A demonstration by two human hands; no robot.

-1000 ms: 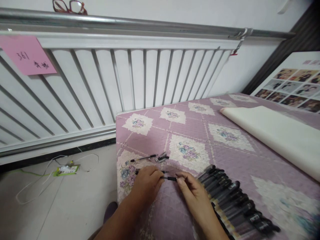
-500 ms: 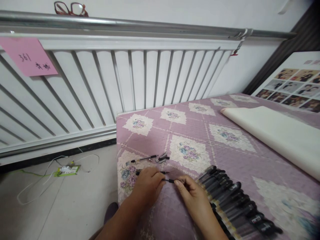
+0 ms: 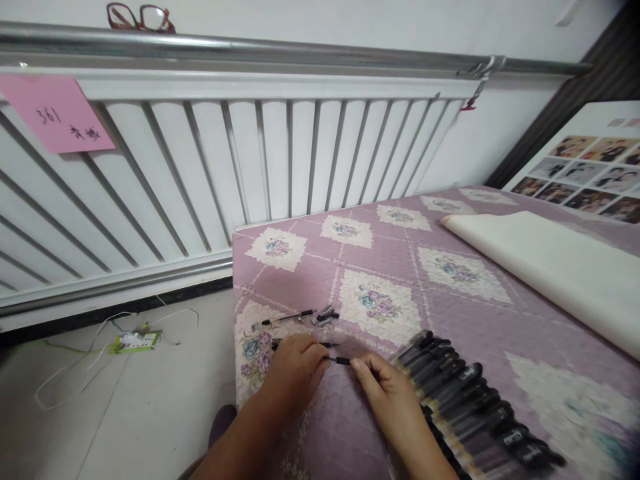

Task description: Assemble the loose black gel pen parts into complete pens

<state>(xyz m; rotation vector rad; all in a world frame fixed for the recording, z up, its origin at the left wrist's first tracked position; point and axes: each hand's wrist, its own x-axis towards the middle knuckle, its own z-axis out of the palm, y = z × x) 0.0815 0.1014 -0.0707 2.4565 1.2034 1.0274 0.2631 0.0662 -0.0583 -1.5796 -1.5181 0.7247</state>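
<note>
A slim pen [image 3: 339, 361] with a black grip stretches between my two hands above the purple quilted cover [image 3: 345, 413]. My left hand [image 3: 295, 363] is closed around its rear part. At the other end, the thumb and fingers of my right hand [image 3: 377, 380] pinch the tip, which they hide. Behind my left hand lies another pen [image 3: 326, 345], partly covered by the hand. Farther back rest an uncapped pen [image 3: 287, 317] and a few small pen caps [image 3: 326, 315]. To the right of my right hand, many black-capped pens [image 3: 465, 400] lie side by side in a row.
A rolled cream sheet [image 3: 545, 273] lies on the cover at right, near a board with photos [image 3: 585, 173]. A white radiator [image 3: 305, 153] runs behind. Glasses [image 3: 140, 19] sit above its pipe. A power strip [image 3: 135, 341] with cables is on the floor at left.
Almost nothing differs. My right hand has shifted very slightly to the right, and both hands keep hold of the pen.
</note>
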